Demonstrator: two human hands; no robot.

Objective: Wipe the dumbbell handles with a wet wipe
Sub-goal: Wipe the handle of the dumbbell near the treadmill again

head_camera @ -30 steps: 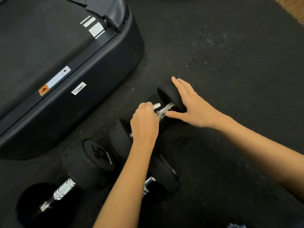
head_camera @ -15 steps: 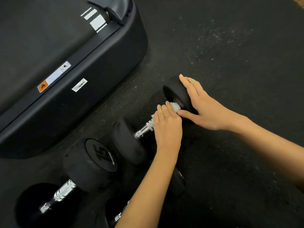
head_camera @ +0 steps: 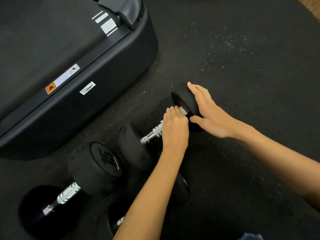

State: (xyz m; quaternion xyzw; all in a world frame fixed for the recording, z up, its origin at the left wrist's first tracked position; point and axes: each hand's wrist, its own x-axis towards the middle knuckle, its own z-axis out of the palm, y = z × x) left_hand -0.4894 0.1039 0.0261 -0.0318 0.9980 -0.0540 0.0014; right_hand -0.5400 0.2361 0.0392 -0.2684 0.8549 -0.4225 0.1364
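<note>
We are partway through the job, as far as we can judge. Our left hand (head_camera: pixel 174 129) curls over the chrome handle (head_camera: pixel 152 134) of the middle dumbbell (head_camera: pixel 133 146), fingers wrapped around it with a white wet wipe (head_camera: pixel 183 110) showing at the fingertips, right against the far head (head_camera: pixel 183 99). Our right hand (head_camera: pixel 209 115) lies flat on that far head, fingers straight and together, thumb out toward the wipe, steadying it.

This dumbbell lies on the black rubber floor (head_camera: pixel 242 66), just to the right of the treadmill (head_camera: pixel 86 66). The handle's near stretch is bare and shiny; whether it is already wiped we cannot tell. Two more dumbbells lie nearer to us than the treadmill: the larger dumbbell (head_camera: pixel 97 170), its handle untouched now, and a third dumbbell (head_camera: pixel 119 222), mostly hidden under our left forearm. We judge that those handles remain.

For writing, the larger dumbbell's end cap reads "15", with a small brand line beside it too blurred to read. The treadmill carries an orange warning sticker (head_camera: pixel 51 87) and a white barcode label (head_camera: pixel 87 88), neither legible.
</note>
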